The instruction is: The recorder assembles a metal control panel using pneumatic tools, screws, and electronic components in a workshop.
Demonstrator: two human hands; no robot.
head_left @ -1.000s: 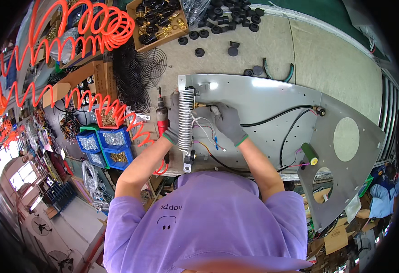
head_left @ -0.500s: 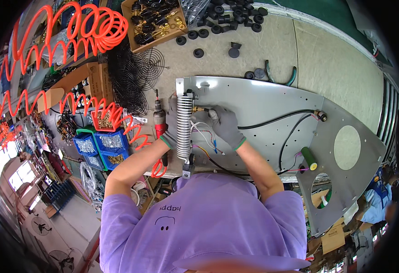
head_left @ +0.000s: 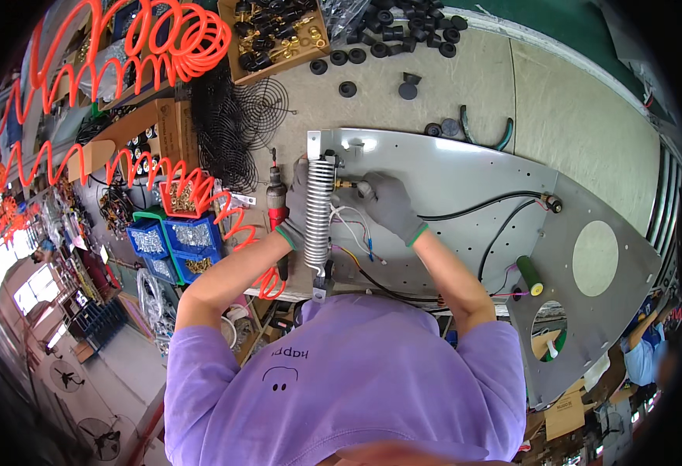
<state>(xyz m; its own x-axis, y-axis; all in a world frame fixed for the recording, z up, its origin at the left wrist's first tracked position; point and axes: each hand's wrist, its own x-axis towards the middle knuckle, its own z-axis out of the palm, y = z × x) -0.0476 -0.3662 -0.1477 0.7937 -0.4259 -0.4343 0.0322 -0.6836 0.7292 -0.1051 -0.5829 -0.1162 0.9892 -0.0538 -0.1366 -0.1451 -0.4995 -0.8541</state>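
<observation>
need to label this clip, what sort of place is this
Most likely a factory assembly bench. Gloved hands, left hand and right hand, work at a ribbed coil part on a wired metal plate. Blue bins of screws, an orange coiled air hose and rubber feet lie nearby.

On the grey metal panel (head_left: 465, 179), bare sheet lies open to the right of the right hand (head_left: 385, 203), up to the black cables (head_left: 481, 210) that cross it. Left, the ribbed coil (head_left: 319, 213) and red power tool (head_left: 277, 203) hem in the left hand (head_left: 297, 210), with wire fan guards (head_left: 236, 128) just beyond. Loose thin wires (head_left: 352, 233) clutter the near side. Far off, the bench is open between scattered black rubber rings (head_left: 391, 31) and pliers (head_left: 484, 132)
</observation>
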